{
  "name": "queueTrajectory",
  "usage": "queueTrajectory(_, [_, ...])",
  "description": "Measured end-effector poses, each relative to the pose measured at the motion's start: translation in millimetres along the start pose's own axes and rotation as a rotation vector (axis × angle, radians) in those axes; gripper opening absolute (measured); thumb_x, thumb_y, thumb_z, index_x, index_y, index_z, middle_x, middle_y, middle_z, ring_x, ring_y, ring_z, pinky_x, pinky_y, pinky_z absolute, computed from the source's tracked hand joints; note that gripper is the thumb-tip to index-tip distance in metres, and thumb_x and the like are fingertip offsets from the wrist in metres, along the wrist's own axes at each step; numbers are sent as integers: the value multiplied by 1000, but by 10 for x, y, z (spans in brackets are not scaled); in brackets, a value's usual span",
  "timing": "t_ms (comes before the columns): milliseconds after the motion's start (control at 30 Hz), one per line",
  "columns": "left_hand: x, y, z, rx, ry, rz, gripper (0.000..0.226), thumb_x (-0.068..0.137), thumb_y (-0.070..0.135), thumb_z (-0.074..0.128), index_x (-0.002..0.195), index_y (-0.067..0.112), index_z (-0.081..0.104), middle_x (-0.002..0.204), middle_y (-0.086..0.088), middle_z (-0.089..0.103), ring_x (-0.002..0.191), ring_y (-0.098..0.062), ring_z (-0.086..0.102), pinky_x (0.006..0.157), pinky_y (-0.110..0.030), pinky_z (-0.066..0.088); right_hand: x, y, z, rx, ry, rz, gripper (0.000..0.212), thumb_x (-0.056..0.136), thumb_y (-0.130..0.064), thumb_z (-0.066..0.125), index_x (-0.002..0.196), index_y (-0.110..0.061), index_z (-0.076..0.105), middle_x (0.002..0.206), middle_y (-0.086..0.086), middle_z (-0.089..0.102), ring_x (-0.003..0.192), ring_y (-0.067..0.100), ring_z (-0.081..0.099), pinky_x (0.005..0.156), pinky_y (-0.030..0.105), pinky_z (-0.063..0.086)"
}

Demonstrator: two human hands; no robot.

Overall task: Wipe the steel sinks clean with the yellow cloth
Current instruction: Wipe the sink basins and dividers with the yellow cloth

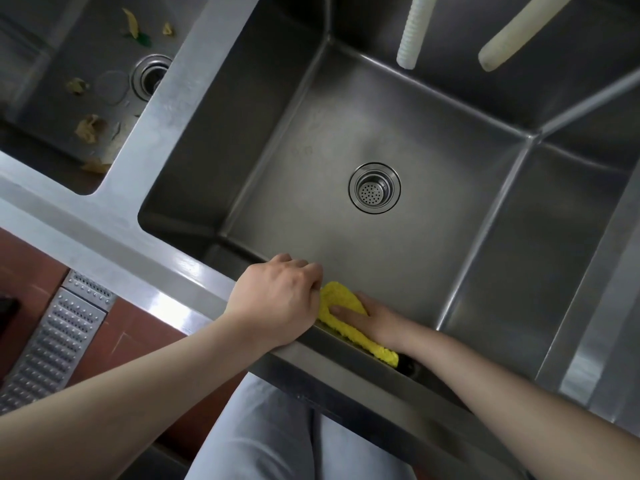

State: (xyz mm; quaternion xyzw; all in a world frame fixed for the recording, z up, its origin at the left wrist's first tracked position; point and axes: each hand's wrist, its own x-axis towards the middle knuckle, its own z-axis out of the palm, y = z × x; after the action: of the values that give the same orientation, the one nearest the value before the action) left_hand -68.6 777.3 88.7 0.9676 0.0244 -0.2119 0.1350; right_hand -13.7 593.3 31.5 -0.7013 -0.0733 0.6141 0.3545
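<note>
Right grip (372,317) lies flat, fingers straight, pressing the yellow cloth (346,323) against the near inner wall of the middle sink (381,126); it pinches nothing, only pushes. Left grip (277,299) is curled over the sink's front rim (194,271), fingers hooked down into the basin edge, knuckles up, just beside the cloth's left end and apparently touching it.

Cloth: bunched, bright yellow, nubby weave. Runs along the near wall just under the rim, one tail trailing toward the person's right. It sits on the near side of the drain strainer (374,188), well apart from it.

Middle sink: deep steel basin, round perforated strainer at the middle of its floor. Faint streaks show on the floor on the far-left side of the strainer.

Left sink (45,81): left of the middle sink across a steel divider. Holds scraps of yellowish debris (88,128) and a green bit (143,39) scattered round its own drain (151,76).

Two pale ribbed hoses (414,29) hang over the far wall of the middle sink, ends clear of the floor.

Right of the middle sink, a third basin (588,220) is partly in view.

Below the front rim: grey trousers (263,431), red floor tiles (27,258), and a perforated metal floor grate (59,341) to the left.
</note>
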Motion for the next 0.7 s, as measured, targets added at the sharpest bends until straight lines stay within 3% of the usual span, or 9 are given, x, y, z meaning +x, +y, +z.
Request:
queueTrajectory(67, [-1,-1,-3,-3,6,0,27,86,31,23,88,29,51,85,11,59,88,-16,52,61,-29,33,108,38,14,-30,15,14,38,95,-54,51,128,-36,49,112,-16,56,105,7,55,87,22,40])
queueTrajectory(200, [-8,18,-23,-22,-1,-4,22,87,33,19,86,33,40,85,13,58,87,-14,51,60,-28,30,288,146,20,-41,3,34,40,91,-63,52,127,-45,48,117,-19,58,110,6,54,94,29,40])
queueTrajectory(300, [-3,17,-22,-14,0,-4,20,86,32,20,85,32,40,84,12,58,86,-15,52,58,-29,29,377,206,14,-33,-4,30,24,92,-59,54,115,-52,51,111,-27,61,106,-4,57,88,16,43])
queueTrajectory(367, [-3,12,-23,-16,3,0,20,86,32,21,85,32,41,84,12,58,86,-15,52,59,-29,29,434,235,7,-24,19,43,24,93,-55,56,115,-47,54,107,-27,61,106,-2,58,81,11,41])
queueTrajectory(567, [-3,9,-25,2,-5,-10,25,86,32,23,85,30,48,83,12,57,86,-15,52,60,-29,30,588,313,0,-156,127,50,47,89,-60,56,123,-29,59,122,-3,66,113,17,60,100,37,46])
queueTrajectory(700, [4,8,-24,-3,-26,-21,27,86,33,22,87,30,49,84,12,57,87,-14,51,61,-29,30,538,280,-2,-109,141,73,32,90,-58,57,109,-32,64,111,-11,68,106,12,61,94,30,46])
